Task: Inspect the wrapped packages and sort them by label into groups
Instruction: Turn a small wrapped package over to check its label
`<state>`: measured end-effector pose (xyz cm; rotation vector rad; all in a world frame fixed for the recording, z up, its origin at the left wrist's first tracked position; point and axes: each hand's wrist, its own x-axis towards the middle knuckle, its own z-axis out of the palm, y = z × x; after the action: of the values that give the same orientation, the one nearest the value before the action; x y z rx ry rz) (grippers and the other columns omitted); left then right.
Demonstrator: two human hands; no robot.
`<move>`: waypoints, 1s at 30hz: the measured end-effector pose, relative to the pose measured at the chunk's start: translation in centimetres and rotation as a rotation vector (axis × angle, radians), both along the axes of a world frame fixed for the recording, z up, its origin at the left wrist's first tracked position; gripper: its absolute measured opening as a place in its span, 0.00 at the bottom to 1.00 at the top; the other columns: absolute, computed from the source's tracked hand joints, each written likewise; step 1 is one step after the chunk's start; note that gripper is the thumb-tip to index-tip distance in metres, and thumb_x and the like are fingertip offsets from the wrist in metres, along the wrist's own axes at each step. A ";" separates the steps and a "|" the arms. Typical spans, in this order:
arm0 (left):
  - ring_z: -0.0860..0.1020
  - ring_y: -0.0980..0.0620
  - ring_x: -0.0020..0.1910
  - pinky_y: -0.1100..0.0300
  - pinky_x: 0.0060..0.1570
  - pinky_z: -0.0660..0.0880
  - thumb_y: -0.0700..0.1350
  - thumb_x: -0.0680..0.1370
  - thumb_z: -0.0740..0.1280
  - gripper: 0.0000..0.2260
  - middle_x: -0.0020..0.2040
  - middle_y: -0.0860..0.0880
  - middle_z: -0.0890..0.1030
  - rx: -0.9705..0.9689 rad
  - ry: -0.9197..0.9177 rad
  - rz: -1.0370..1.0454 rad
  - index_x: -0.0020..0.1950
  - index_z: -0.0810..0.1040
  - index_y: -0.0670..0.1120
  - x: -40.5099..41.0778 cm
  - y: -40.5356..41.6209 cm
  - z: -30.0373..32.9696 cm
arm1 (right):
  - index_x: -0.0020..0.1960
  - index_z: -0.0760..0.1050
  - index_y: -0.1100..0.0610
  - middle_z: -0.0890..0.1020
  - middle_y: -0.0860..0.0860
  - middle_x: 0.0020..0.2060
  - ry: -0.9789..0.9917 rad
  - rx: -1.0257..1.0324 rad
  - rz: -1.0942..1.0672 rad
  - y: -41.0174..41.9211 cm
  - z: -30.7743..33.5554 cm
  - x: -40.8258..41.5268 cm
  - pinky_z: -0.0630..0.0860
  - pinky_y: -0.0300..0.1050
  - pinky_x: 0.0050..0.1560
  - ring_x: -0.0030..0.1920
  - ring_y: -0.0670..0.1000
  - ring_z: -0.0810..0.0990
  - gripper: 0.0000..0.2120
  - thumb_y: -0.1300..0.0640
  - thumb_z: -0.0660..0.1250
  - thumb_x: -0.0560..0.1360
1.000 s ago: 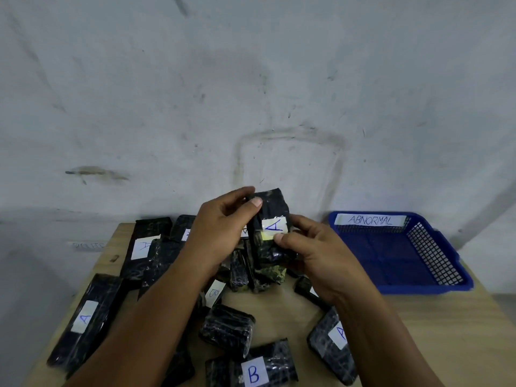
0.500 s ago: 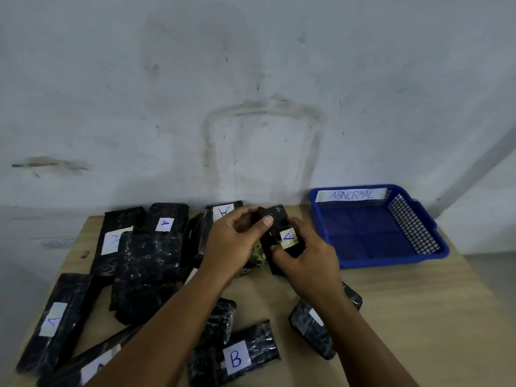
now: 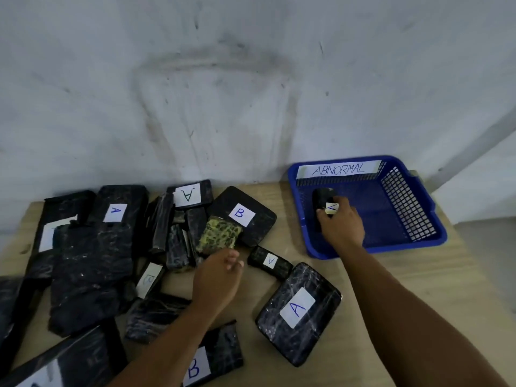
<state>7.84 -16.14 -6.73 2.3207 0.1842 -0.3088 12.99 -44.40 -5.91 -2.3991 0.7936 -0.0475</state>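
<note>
The small black wrapped package [image 3: 324, 201] that both hands held up over the pile a second ago has now travelled right and sits low inside the blue mesh basket [image 3: 413, 219]; the right hand [image 3: 342, 223] alone pinches it at its near end, fingers curled round it just below the white slip marked "A" [image 3: 332, 208], and whether it already rests on the basket floor I cannot tell. The left hand [image 3: 220, 275] has let go and hangs over the middle of the wooden table [image 3: 391, 277], well left of the grip, fingers loosely curled and holding nothing. Along the basket's far wall, just beyond the grip, a paper strip reads "ABNORMAL" [image 3: 339, 169], so this piece is apparently being rejected rather than grouped with the other A's, and the pile is one item shorter. Left of the grip, a flat package marked "B" [image 3: 242, 215] lies beside a torn bundle showing yellow-green through its wrap [image 3: 220, 233], likely another reject. Behind those, an upside-down "A" [image 3: 187, 195], and farther left another "A" [image 3: 115, 212]. Nearer than the grip lie a small "A" [image 3: 270, 260], a large oval "A" [image 3: 298, 308], a turned "B" [image 3: 149, 280] and a "B" [image 3: 195, 368] at the near edge.
</note>
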 end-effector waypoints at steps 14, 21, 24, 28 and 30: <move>0.80 0.46 0.53 0.48 0.53 0.78 0.40 0.74 0.73 0.13 0.53 0.50 0.83 0.172 -0.376 0.077 0.58 0.82 0.47 1.6 -1.2 -1.4 | 0.70 0.79 0.56 0.84 0.62 0.60 0.005 0.028 0.213 -0.3 -4.0 6.9 0.77 0.50 0.50 0.59 0.64 0.82 0.21 0.46 0.69 0.82; 0.63 0.36 0.71 0.37 0.68 0.63 0.72 0.66 0.72 0.48 0.73 0.41 0.66 0.509 -0.042 0.159 0.77 0.66 0.46 3.7 1.3 -2.1 | 0.72 0.77 0.56 0.78 0.63 0.67 -0.105 0.083 0.069 0.1 -1.8 6.1 0.73 0.59 0.68 0.68 0.66 0.73 0.27 0.39 0.66 0.81; 0.65 0.37 0.69 0.40 0.66 0.63 0.75 0.66 0.71 0.42 0.70 0.43 0.71 0.546 -0.027 0.103 0.70 0.75 0.49 4.0 1.7 -1.8 | 0.75 0.74 0.55 0.71 0.63 0.73 -0.180 0.106 0.015 1.3 0.4 4.8 0.68 0.58 0.70 0.72 0.65 0.67 0.27 0.42 0.68 0.81; 0.74 0.40 0.64 0.41 0.67 0.63 0.66 0.72 0.72 0.30 0.61 0.46 0.81 0.378 0.029 0.161 0.66 0.74 0.50 4.4 2.1 -0.7 | 0.74 0.74 0.56 0.71 0.62 0.72 -0.321 0.110 -0.020 3.5 3.3 2.4 0.66 0.54 0.69 0.72 0.63 0.67 0.25 0.46 0.69 0.81; 0.78 0.42 0.60 0.42 0.67 0.67 0.62 0.74 0.74 0.24 0.55 0.49 0.82 0.157 0.024 0.245 0.62 0.75 0.49 4.4 2.9 0.1 | 0.72 0.76 0.56 0.75 0.60 0.69 -0.401 0.132 0.017 5.3 4.7 0.9 0.68 0.50 0.68 0.69 0.60 0.71 0.22 0.49 0.70 0.81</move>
<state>12.27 -13.26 -6.60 2.4169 0.5168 -0.2053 13.84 -39.05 -1.22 -2.1706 0.5677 -0.4405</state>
